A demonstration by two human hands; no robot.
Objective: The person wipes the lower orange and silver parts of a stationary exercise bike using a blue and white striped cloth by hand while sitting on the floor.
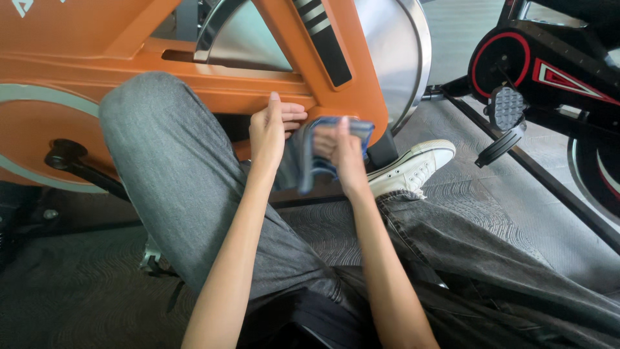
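Note:
I sit on the floor in front of an orange exercise bike (pixel 84 71) with a silver flywheel (pixel 394 52). My left hand (pixel 271 129) rests against the lower orange frame bar, fingers curled on its underside. My right hand (pixel 339 152) grips a blue-grey cloth (pixel 307 161) and presses it against the frame just below the flywheel. The cloth hangs down between my two hands. My legs in grey jeans spread to either side, with a white sneaker (pixel 413 168) beside the bike's base.
A black crank arm (pixel 71 161) juts from the orange chain cover at the left. A second bike, black and red (pixel 549 71), stands at the right with its pedal (pixel 507 110) and floor bar near my foot. Dark patterned carpet covers the floor.

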